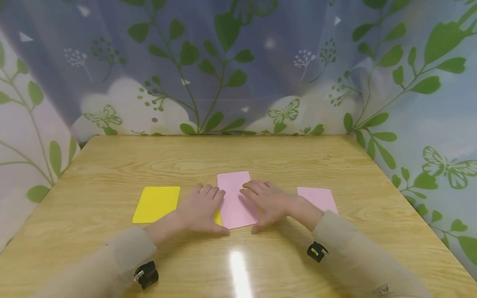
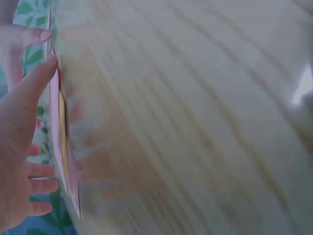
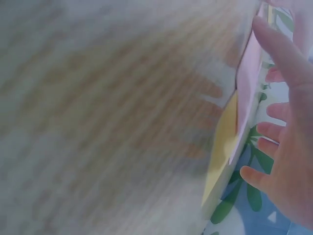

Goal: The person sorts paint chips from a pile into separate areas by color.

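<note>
Wooden table (image 1: 112, 256) before a leaf-print curtain (image 1: 231, 62): left hand (image 1: 201, 209) and right hand (image 1: 270, 203) lie flat with fingers straight on either edge of a middle pink card (image 1: 234, 198) overlapping a yellow card (image 1: 217, 218), between another yellow card (image 1: 156, 203) and another pink card (image 1: 318, 198).

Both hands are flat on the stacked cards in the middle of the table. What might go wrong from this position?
1. The left hand and right hand only press flat on the pink card, so it may slide off the yellow card beneath and skew the stack.
2. The table looks glossy, so the whole stack may slip.
3. The right sleeve lies close to the other pink card and might nudge it.
</note>
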`<state>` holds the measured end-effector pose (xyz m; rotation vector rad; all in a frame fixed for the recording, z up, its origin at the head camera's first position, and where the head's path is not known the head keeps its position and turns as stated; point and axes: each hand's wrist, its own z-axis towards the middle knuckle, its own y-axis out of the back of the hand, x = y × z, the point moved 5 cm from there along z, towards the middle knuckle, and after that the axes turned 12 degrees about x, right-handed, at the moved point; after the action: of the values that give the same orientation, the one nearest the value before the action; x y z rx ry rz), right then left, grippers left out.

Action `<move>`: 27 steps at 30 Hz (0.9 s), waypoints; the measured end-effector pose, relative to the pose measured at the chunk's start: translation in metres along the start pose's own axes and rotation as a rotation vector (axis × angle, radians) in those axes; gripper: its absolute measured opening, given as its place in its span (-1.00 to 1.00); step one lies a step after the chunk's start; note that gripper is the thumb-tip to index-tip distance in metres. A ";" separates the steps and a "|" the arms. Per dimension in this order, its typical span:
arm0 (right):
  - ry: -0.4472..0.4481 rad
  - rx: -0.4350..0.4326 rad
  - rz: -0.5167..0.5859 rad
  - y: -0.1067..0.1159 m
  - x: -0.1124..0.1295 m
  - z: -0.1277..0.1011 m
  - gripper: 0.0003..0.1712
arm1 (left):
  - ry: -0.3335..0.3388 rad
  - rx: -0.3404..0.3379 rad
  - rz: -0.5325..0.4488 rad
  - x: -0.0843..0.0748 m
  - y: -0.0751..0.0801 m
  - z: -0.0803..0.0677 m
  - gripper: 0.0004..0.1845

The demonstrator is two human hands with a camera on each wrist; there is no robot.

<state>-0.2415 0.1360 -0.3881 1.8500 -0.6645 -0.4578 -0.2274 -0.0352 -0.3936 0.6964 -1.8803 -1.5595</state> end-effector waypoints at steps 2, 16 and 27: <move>0.011 0.010 0.004 -0.003 0.000 0.001 0.22 | -0.012 0.010 -0.001 -0.003 -0.002 0.000 0.10; 0.015 0.040 0.059 -0.011 -0.004 0.002 0.15 | -0.045 0.029 -0.052 -0.006 -0.010 0.009 0.01; 0.013 0.044 0.059 -0.011 -0.007 0.007 0.13 | -0.043 -0.014 -0.090 -0.004 -0.008 0.014 -0.06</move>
<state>-0.2488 0.1384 -0.4004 1.8678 -0.7236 -0.3953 -0.2340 -0.0242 -0.4038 0.7557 -1.8907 -1.6545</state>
